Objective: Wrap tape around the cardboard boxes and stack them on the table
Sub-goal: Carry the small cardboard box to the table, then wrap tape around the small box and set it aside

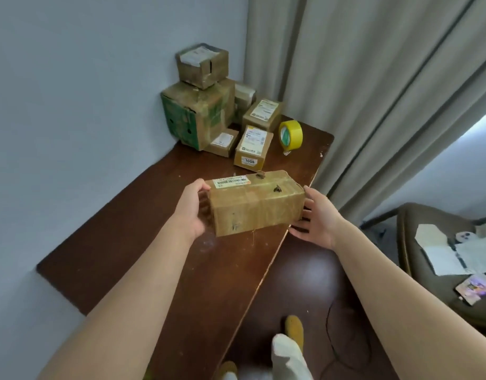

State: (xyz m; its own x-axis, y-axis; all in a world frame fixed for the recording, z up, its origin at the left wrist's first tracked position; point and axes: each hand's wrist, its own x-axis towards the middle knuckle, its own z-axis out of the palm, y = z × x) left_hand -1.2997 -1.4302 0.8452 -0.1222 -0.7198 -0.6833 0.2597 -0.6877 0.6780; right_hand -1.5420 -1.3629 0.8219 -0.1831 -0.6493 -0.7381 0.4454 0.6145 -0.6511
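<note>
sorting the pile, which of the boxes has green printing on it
The big box in the corner by the wall, with a small box stacked on top. The others are plain brown with white labels.

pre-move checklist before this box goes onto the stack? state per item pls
1. Left hand holds the long box by its end: ok.
2. Right hand at the other end, fingers straight against it: ok.
3. Tape already around the long box: ok, glossy bands show.
4. Landing spot: cannot tell; the small top box sits skewed on the green-printed box.
5. Yellow tape roll out of the path, upright near the table edge: ok.
</note>
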